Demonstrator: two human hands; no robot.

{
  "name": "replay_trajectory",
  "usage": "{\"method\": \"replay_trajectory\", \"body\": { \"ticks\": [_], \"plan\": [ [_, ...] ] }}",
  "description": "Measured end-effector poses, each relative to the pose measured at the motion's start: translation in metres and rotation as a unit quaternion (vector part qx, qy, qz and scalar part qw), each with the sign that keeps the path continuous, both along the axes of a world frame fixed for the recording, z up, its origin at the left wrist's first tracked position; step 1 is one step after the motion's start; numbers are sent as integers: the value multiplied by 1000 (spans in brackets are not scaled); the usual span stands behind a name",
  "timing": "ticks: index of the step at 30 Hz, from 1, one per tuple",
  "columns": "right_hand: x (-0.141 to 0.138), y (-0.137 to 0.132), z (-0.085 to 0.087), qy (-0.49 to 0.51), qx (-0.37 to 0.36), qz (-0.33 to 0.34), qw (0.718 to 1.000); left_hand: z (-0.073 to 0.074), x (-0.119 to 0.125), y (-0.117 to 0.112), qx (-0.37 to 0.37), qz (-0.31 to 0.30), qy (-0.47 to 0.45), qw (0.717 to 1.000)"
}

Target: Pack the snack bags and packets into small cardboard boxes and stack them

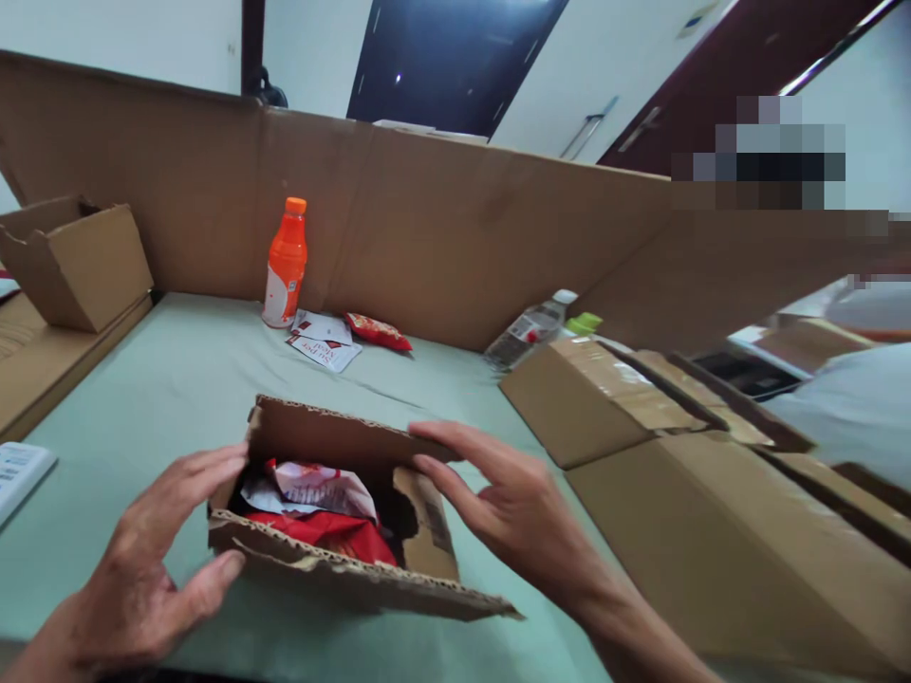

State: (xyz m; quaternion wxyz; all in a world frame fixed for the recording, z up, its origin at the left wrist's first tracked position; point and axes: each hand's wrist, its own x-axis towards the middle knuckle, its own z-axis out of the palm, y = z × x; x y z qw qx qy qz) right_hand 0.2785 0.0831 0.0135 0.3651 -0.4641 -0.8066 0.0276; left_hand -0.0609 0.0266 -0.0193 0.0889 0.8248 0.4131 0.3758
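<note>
A small open cardboard box [381,583] sits low in the middle of the head view, its torn flaps standing up. Inside lie a red packet [324,536] and a crumpled white-and-pink packet [327,489]. My left hand [153,560] grips the box's left end, fingers at the back corner and thumb by the front corner. At the right, my right hand [509,503] has its fingertips on the back rim near the right corner. Its other fingers are hidden behind the hand.
An orange bottle [286,266] stands by the cardboard wall [427,228], near white packets [324,341] and a red packet [377,332]. A clear bottle [530,332] leans further right. Cardboard boxes [712,531] line the right side; another open box [100,266] stands left.
</note>
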Motion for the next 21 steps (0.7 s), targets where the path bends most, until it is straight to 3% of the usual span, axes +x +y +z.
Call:
{"method": "replay_trajectory", "body": {
  "ticks": [4, 7, 11, 14, 16, 21],
  "plan": [
    [-4, 21, -16, 51, -94, -24, 994, -12, 9, 5, -13, -54, -2, 998],
    [2, 17, -11, 70, -134, 53, 987, -11, 15, 8, 2, -19, -6, 1000],
    [20, -18, -11, 9, -121, 203, 972, -10, 22, 10, 32, 54, 3, 998],
    [27, -41, -24, -100, -98, 194, 971, -14, 27, 13, -8, 85, 5, 996],
    [27, -46, -35, -160, -76, 181, 967, -17, 29, 16, -36, 64, 0, 997],
    [22, -29, -54, -177, -75, 198, 961, -18, 25, 14, -48, 10, 5, 999]
  ]
}}
